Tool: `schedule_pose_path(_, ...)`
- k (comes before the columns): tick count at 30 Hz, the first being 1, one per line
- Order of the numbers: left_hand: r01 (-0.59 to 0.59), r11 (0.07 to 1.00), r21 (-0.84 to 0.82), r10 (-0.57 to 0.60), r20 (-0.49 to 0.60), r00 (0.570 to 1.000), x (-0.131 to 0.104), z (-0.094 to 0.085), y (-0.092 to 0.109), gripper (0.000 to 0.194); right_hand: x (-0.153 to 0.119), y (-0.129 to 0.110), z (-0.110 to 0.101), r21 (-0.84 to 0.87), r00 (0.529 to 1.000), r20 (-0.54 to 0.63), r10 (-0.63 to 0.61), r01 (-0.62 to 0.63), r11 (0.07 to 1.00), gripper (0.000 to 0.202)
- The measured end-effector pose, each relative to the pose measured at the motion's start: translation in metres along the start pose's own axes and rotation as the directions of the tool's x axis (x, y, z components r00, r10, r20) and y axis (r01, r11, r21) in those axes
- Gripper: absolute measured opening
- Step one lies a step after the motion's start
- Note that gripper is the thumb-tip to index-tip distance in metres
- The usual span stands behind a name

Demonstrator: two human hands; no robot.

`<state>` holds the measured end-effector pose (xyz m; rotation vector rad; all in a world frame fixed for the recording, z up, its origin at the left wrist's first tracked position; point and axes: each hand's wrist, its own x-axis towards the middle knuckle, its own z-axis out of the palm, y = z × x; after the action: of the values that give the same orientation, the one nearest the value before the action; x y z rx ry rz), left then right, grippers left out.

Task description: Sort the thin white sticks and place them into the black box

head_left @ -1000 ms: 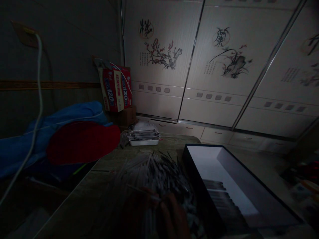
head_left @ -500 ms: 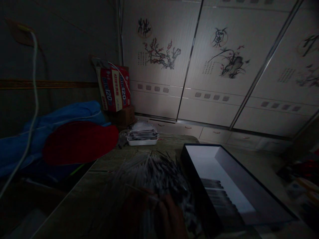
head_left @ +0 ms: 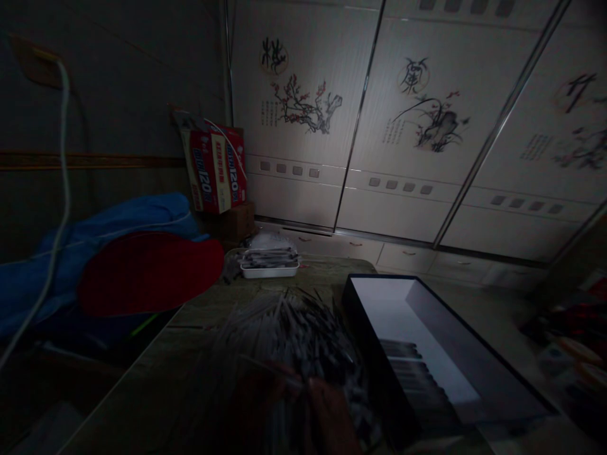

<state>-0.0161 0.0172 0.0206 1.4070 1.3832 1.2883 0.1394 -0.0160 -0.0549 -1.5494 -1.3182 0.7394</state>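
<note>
The picture is dark. At the bottom centre, my left hand [head_left: 258, 392] is closed on a thin pale stick [head_left: 272, 368], which slants down to the right. Beside it, my right hand [head_left: 329, 411] has its fingers pressed together at the stick's lower end. Under and behind both hands spreads a heap of thin dark and clear sticks [head_left: 303, 328] on the table [head_left: 152, 373]. To the right, a black box [head_left: 363, 316] with a white inside holds a row of dark sticks [head_left: 417, 379] along its near left part.
A white tray [head_left: 270, 272] of similar sticks stands at the table's far edge. Left are a red round cushion-like thing [head_left: 152, 275] and blue cloth [head_left: 128, 215]. A red carton [head_left: 215, 167] is behind, a white cable [head_left: 64, 158] hangs left, and patterned cabinet doors [head_left: 294, 142] stand beyond.
My right hand's fingers have shifted slightly and look more closely bunched near the stick's end. The view has moved slightly. The sticks in the black box look the same.
</note>
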Motion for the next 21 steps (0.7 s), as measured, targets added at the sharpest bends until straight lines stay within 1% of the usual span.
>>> schedule_pose_path(1,0.003,1.000,-0.004,-0.003,0.005,1.000,0.000,-0.001,0.002,0.026,0.001,-0.004,0.001,0.004,1.000,0.003,0.020,-0.020,1.000,0.071)
schedule_pose_path(2,0.007,1.000,-0.008,-0.007,0.010,1.000,0.000,-0.002,0.004,0.026,0.001,-0.009,0.003,-0.007,1.000,-0.019,0.022,-0.022,1.000,0.070)
schedule_pose_path(5,0.014,1.000,-0.020,-0.014,0.016,1.000,0.002,-0.003,0.008,0.026,-0.003,-0.024,0.010,-0.061,0.994,-0.099,-0.036,0.030,0.998,0.060)
schedule_pose_path(8,0.010,0.999,-0.031,-0.010,0.019,1.000,0.003,-0.003,0.010,0.026,-0.007,-0.033,0.012,-0.072,0.994,-0.071,-0.078,0.073,0.995,0.052)
schedule_pose_path(11,-0.009,0.999,-0.046,0.010,0.020,1.000,0.003,-0.001,0.011,0.026,-0.008,-0.032,0.008,-0.099,0.993,-0.038,-0.115,0.111,0.989,0.044)
schedule_pose_path(14,-0.033,0.998,-0.060,0.034,0.009,0.999,0.003,0.000,0.010,0.027,-0.007,-0.026,0.004,-0.125,0.988,-0.057,-0.145,0.137,0.983,0.034)
schedule_pose_path(17,-0.053,0.997,-0.062,0.052,-0.009,0.999,0.002,-0.001,0.007,0.027,-0.007,-0.021,0.004,-0.128,0.986,-0.081,-0.147,0.136,0.982,0.042)
schedule_pose_path(19,-0.067,0.996,-0.054,0.066,-0.021,0.998,0.002,-0.002,0.004,0.028,-0.007,-0.019,0.008,-0.133,0.982,-0.093,-0.163,0.150,0.980,0.045)
schedule_pose_path(21,-0.082,0.996,-0.040,0.081,-0.035,0.996,0.002,-0.002,0.001,0.028,-0.008,-0.020,0.013,-0.164,0.962,-0.150,-0.226,0.201,0.966,0.044)
